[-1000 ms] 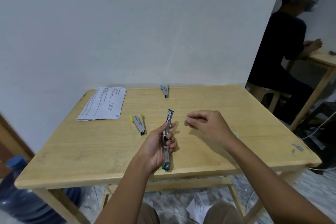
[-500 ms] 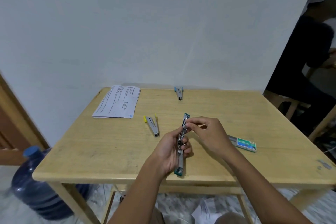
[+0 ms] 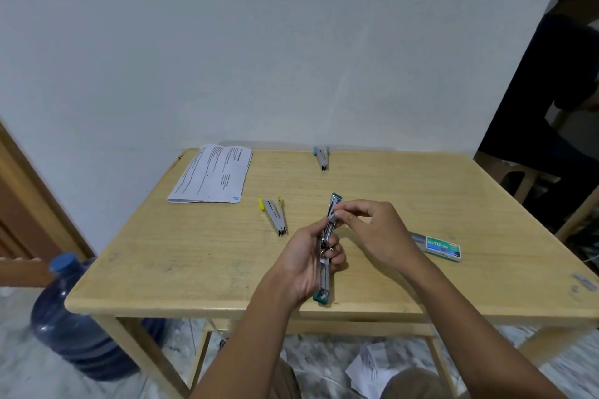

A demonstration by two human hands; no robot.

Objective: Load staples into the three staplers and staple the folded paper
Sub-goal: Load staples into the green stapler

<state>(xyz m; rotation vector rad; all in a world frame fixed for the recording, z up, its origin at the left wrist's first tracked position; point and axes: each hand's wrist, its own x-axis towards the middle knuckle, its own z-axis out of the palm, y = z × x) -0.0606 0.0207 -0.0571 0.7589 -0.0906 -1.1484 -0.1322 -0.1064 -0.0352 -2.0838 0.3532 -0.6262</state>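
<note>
Green stapler open, gripped in left hand | right hand fingers pinched at its far end | step: loading staples | next: seat strip, close.

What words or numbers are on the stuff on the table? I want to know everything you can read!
"No.10" on the green staple box by the right hand; the smaller print after it is too blurred to read.
Folded paper: lines of printed text and a small blue mark, all too small to read.
The three staplers, green in the left hand, yellow and blue: no readable text.
</note>
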